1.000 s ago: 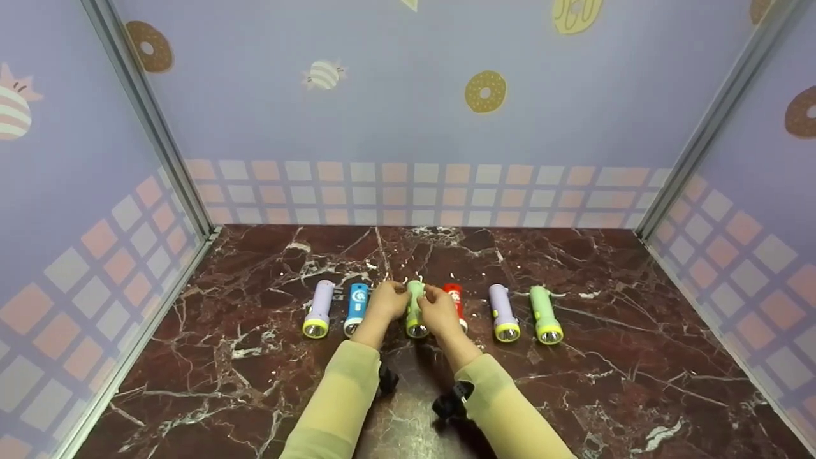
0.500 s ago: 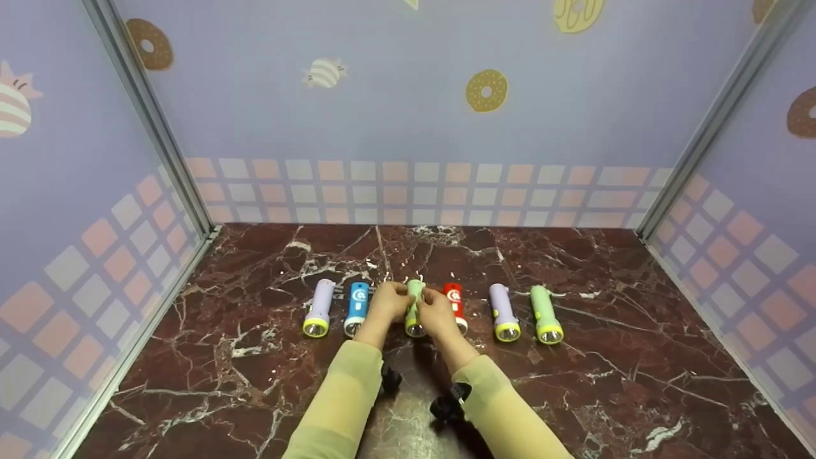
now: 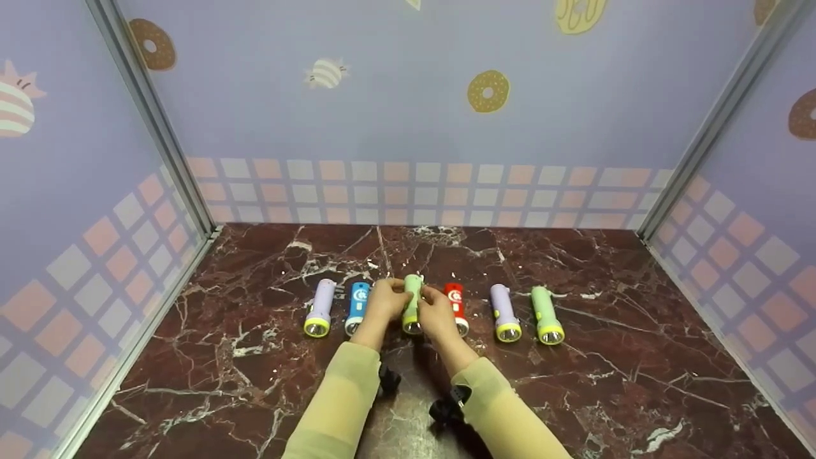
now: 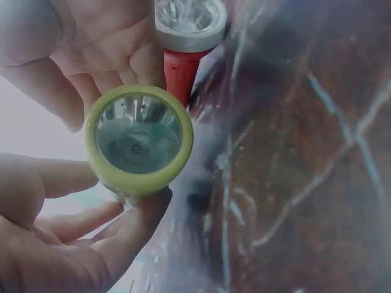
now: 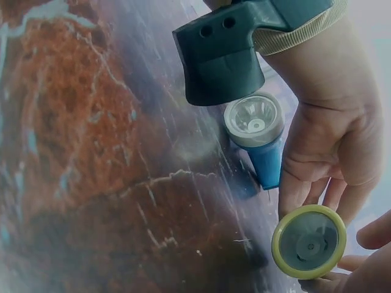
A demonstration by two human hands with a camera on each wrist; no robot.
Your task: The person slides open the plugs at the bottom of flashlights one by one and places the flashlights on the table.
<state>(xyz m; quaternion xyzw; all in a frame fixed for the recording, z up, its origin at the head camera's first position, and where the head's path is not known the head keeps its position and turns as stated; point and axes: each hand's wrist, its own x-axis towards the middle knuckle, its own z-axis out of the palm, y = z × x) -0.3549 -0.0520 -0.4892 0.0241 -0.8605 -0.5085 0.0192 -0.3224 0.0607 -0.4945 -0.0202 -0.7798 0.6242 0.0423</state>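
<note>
Our left hand [image 3: 386,302] and right hand [image 3: 437,313] grip the left green flashlight [image 3: 411,311], just shifted slightly left, altering its spacing among the others.

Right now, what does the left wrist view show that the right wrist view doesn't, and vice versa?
Only left wrist: the red flashlight with its pale head, beyond the held one.
Only right wrist: the blue flashlight, plus a dark device and a sleeve cuff at the left wrist.
Both: the yellow-rimmed flashlight lens-on, the left hand and right hand at it, and the marbled tabletop.
</note>
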